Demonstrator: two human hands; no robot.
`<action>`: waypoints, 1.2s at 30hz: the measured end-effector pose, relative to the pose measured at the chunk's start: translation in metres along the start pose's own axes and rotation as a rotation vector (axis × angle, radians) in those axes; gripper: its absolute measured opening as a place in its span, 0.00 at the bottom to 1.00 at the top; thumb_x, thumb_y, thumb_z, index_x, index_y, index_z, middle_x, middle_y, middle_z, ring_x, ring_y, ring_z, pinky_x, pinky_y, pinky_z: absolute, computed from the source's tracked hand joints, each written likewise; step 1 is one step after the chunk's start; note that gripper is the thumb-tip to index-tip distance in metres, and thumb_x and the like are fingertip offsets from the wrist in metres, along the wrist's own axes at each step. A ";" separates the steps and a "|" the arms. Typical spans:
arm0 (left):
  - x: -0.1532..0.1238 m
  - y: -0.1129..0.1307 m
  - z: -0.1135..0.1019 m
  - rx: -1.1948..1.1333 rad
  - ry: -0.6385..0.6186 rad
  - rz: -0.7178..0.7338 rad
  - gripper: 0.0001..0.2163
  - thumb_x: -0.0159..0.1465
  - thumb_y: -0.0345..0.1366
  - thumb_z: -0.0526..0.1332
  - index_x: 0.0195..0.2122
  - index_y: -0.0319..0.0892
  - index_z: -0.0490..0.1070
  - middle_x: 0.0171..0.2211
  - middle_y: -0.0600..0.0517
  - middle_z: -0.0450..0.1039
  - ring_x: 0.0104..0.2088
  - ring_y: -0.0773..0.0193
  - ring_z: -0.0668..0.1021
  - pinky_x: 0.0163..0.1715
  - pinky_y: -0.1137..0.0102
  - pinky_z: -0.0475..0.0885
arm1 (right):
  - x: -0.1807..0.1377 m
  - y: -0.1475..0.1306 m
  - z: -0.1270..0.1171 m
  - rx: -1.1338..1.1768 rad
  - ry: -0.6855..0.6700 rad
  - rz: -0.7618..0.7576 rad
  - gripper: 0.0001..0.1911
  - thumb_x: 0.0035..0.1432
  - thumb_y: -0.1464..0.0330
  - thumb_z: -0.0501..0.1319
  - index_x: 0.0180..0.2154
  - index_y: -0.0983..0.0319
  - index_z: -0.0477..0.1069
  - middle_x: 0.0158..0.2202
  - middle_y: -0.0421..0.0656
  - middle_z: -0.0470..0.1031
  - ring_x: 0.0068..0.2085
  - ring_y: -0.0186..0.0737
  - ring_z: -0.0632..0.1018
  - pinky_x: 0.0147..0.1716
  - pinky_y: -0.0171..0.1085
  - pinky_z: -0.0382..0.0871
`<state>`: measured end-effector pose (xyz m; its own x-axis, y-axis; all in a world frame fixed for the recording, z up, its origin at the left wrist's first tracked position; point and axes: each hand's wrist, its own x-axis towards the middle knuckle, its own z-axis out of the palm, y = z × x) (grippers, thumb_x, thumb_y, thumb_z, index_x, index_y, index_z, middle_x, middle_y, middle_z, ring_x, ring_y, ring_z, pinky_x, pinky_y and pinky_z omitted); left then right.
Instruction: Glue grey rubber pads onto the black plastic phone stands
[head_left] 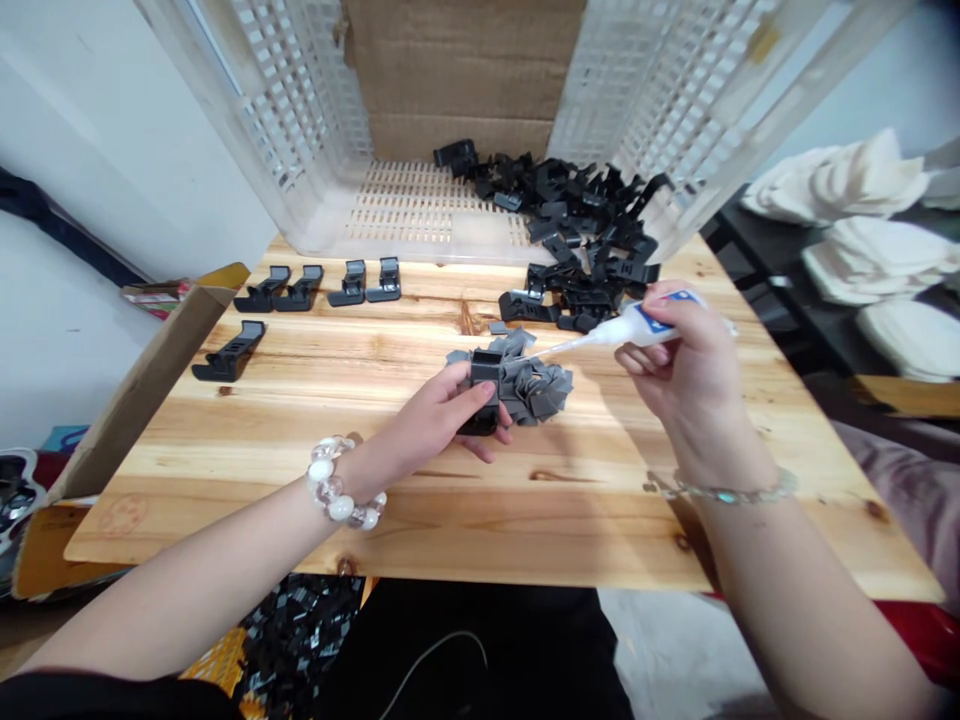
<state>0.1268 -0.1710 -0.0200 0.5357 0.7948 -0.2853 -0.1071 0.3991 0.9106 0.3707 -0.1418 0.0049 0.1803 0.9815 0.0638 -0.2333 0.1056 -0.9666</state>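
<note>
My left hand [457, 405] is closed around a black plastic clip [486, 370], held just above the wooden table. In my right hand [686, 345] is a white glue bottle [637, 325] with a blue label, tilted so that its long thin nozzle points down and left. The nozzle's tip comes close to the clip; whether they touch I cannot tell. Right beside and partly behind the clip lies a heap of small grey pads [536, 385]. Farther back on the table is a pile of similar black clips [585, 290].
A white plastic crate [315, 235] on its side spans the table's back, with more black clips inside. Several clips [232, 352] stand spaced out at the left of the wooden table [315, 370]. White cloth-like stacks [877, 260] are at the right; a bin of black parts [300, 630] sits below the front edge.
</note>
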 end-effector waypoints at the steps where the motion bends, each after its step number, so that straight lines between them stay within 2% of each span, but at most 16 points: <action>1: 0.000 0.000 0.000 0.005 -0.002 -0.004 0.12 0.65 0.43 0.60 0.39 0.41 0.61 0.33 0.49 0.75 0.32 0.61 0.81 0.23 0.72 0.77 | 0.000 0.000 0.000 -0.004 -0.002 -0.013 0.08 0.47 0.69 0.64 0.25 0.54 0.65 0.11 0.32 0.49 0.15 0.30 0.46 0.17 0.36 0.35; 8: 0.001 -0.001 -0.001 0.028 -0.049 -0.035 0.10 0.66 0.42 0.59 0.38 0.41 0.61 0.31 0.51 0.75 0.32 0.62 0.81 0.22 0.73 0.77 | -0.002 0.001 0.001 -0.004 -0.009 -0.029 0.08 0.47 0.72 0.64 0.25 0.55 0.67 0.11 0.32 0.52 0.15 0.30 0.48 0.17 0.35 0.37; 17: 0.001 -0.003 -0.001 0.025 -0.045 -0.047 0.10 0.66 0.42 0.59 0.38 0.41 0.62 0.32 0.50 0.75 0.32 0.62 0.81 0.22 0.72 0.77 | -0.002 0.001 0.002 -0.058 -0.005 -0.045 0.08 0.47 0.70 0.66 0.25 0.54 0.66 0.12 0.32 0.51 0.15 0.30 0.49 0.17 0.35 0.40; 24: 0.001 -0.003 -0.001 0.032 -0.044 -0.043 0.10 0.66 0.42 0.59 0.39 0.41 0.62 0.32 0.50 0.75 0.32 0.61 0.81 0.22 0.72 0.77 | -0.003 -0.001 0.003 -0.016 -0.010 -0.036 0.07 0.46 0.74 0.63 0.25 0.55 0.69 0.11 0.33 0.53 0.15 0.30 0.49 0.17 0.35 0.38; 36: 0.002 -0.003 -0.002 0.031 -0.059 -0.042 0.09 0.67 0.41 0.58 0.40 0.41 0.62 0.32 0.51 0.74 0.31 0.62 0.81 0.22 0.72 0.77 | -0.002 -0.001 0.003 -0.023 -0.014 -0.042 0.07 0.45 0.73 0.64 0.24 0.55 0.69 0.10 0.33 0.53 0.14 0.29 0.50 0.16 0.34 0.40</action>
<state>0.1267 -0.1698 -0.0233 0.5879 0.7488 -0.3061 -0.0576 0.4162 0.9074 0.3677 -0.1438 0.0063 0.1761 0.9785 0.1074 -0.2041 0.1431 -0.9684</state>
